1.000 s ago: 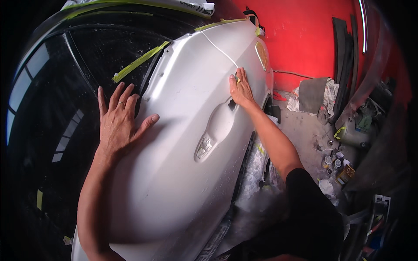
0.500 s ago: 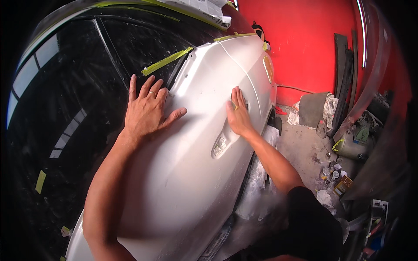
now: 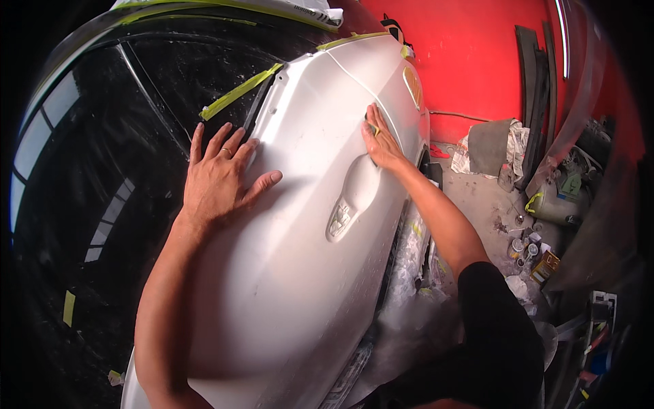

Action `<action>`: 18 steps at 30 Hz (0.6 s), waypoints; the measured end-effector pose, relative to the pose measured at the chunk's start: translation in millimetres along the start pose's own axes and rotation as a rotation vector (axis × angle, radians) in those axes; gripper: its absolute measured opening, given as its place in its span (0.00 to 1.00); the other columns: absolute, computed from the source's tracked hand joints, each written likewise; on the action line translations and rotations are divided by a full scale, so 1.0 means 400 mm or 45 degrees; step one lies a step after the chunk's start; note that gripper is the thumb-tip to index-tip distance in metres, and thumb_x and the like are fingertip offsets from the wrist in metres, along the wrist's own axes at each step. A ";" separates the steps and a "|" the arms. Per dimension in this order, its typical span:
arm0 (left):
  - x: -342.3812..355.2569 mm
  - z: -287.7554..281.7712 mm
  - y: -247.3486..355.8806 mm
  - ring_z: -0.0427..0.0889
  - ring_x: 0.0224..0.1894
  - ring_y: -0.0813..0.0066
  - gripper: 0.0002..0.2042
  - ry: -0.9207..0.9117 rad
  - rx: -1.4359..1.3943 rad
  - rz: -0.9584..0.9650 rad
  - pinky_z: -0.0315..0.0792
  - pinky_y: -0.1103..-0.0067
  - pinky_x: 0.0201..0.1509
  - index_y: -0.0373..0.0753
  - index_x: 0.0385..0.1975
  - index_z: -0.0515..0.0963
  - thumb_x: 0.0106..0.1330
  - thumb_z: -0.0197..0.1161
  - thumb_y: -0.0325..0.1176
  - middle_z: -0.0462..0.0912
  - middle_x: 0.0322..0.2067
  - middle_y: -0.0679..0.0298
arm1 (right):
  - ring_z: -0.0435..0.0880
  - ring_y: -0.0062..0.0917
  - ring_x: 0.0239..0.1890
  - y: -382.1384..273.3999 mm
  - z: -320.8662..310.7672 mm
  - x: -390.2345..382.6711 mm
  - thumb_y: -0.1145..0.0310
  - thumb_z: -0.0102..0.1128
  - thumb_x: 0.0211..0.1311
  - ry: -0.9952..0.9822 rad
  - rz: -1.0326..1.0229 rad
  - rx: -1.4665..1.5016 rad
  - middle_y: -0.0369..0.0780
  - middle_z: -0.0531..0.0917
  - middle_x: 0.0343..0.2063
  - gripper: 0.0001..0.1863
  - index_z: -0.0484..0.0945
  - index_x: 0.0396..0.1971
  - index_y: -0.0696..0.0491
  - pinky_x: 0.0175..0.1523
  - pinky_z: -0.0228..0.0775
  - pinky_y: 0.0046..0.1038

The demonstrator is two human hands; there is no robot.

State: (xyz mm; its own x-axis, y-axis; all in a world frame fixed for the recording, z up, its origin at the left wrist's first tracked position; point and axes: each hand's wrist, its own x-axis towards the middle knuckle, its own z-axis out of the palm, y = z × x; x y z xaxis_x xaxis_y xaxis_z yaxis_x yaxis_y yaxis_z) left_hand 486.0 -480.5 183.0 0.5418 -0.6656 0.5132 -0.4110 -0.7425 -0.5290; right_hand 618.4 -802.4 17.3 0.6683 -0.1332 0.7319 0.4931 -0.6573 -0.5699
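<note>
Flat against the white car body panel (image 3: 272,293), my right hand (image 3: 383,142) lies just beyond the door-handle recess (image 3: 351,187), close to a panel seam. Its fingers are pressed together. A thin yellow edge of what looks like sandpaper (image 3: 375,130) shows between thumb and fingers; the rest is hidden under the hand. My left hand (image 3: 219,174) is spread with its fingers apart, resting at the border of the panel and the dark window (image 3: 102,177). It holds nothing and wears a ring. A yellow masking tape strip (image 3: 238,94) runs on the glass past its fingertips.
White sheeting (image 3: 320,12) lies on the roof. At the right stand a grey cloth over paper (image 3: 490,146), dark trim pieces (image 3: 528,88), a tank (image 3: 555,204) and several cans (image 3: 523,249). A red wall (image 3: 470,61) closes the far side.
My right hand has slid forward along the panel, away from the handle recess, which is now more exposed. My left hand keeps its place on the car; the view has shifted slightly.
</note>
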 end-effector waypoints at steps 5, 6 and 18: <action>0.008 0.025 0.009 0.60 0.72 0.55 0.38 -0.020 -0.017 0.016 0.33 0.55 0.78 0.40 0.56 0.78 0.65 0.45 0.71 0.73 0.61 0.50 | 0.39 0.49 0.76 -0.132 0.074 -0.120 0.49 0.26 0.76 0.081 0.002 0.001 0.59 0.45 0.72 0.39 0.44 0.71 0.68 0.78 0.29 0.40; 0.001 0.013 0.001 0.60 0.72 0.54 0.38 -0.023 0.005 0.003 0.33 0.55 0.78 0.40 0.56 0.78 0.65 0.45 0.70 0.73 0.61 0.50 | 0.39 0.50 0.76 -0.226 0.113 -0.216 0.49 0.29 0.76 0.018 -0.210 0.021 0.59 0.44 0.72 0.39 0.42 0.71 0.67 0.78 0.29 0.43; -0.011 -0.004 -0.009 0.60 0.71 0.53 0.35 -0.046 0.061 0.026 0.33 0.54 0.77 0.40 0.55 0.77 0.67 0.48 0.66 0.73 0.61 0.49 | 0.35 0.46 0.77 -0.177 0.105 -0.228 0.48 0.27 0.76 -0.094 -0.183 0.018 0.56 0.39 0.74 0.39 0.39 0.73 0.64 0.79 0.28 0.39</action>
State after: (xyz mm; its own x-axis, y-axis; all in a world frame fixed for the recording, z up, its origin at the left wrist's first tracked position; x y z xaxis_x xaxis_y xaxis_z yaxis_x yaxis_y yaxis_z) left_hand 483.9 -475.1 184.0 0.5601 -0.6769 0.4777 -0.3874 -0.7237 -0.5712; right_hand 546.0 -712.6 -24.6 0.6294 0.0167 0.7769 0.5938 -0.6552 -0.4670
